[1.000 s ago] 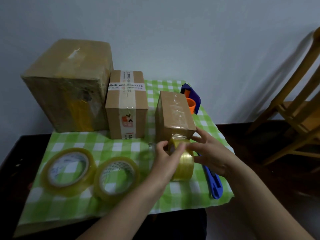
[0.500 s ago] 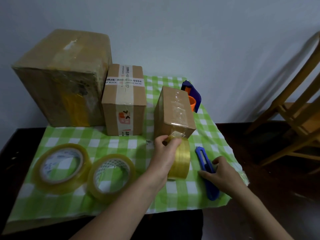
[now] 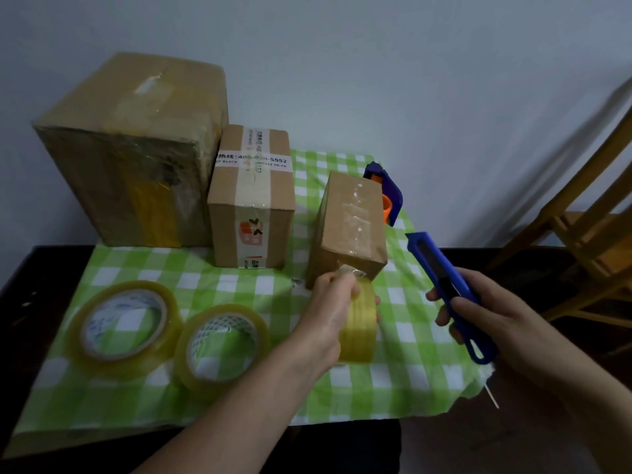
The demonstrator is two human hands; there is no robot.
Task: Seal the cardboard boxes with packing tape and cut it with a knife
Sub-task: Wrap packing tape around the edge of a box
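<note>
Gripping a translucent yellow roll of packing tape [image 3: 359, 331] upright in the left hand [image 3: 326, 313], fingers curled round its rim, right at the near bottom corner of the small brown cardboard box [image 3: 349, 227]. Joined to that box by a crinkled strip of clear tape [image 3: 352, 270] running up its front and along its top. And over to the right of the box, holding a blue plastic utility knife [image 3: 441, 271] in the right hand [image 3: 489, 319], fingers wrapped round the handle, tip pointing up and away, apart from the tape; blade out or in, impossible to tell. Just left of the small box, a medium cardboard box with printed white tape [image 3: 251, 206]; further left, a big cardboard box wrapped in yellowish tape [image 3: 136, 155]. Left of the small box and nearer, lying flat on the green-and-white checked cloth [image 3: 393, 388], two more yellowish tape rolls [image 3: 119, 367] [image 3: 219, 384], side by side. Peeking out behind the small box, a blue and orange tape dispenser [image 3: 393, 196]. Far to its right, a wooden chair [image 3: 581, 234]. Under the cloth, a dark worktop [image 3: 20, 302].
</note>
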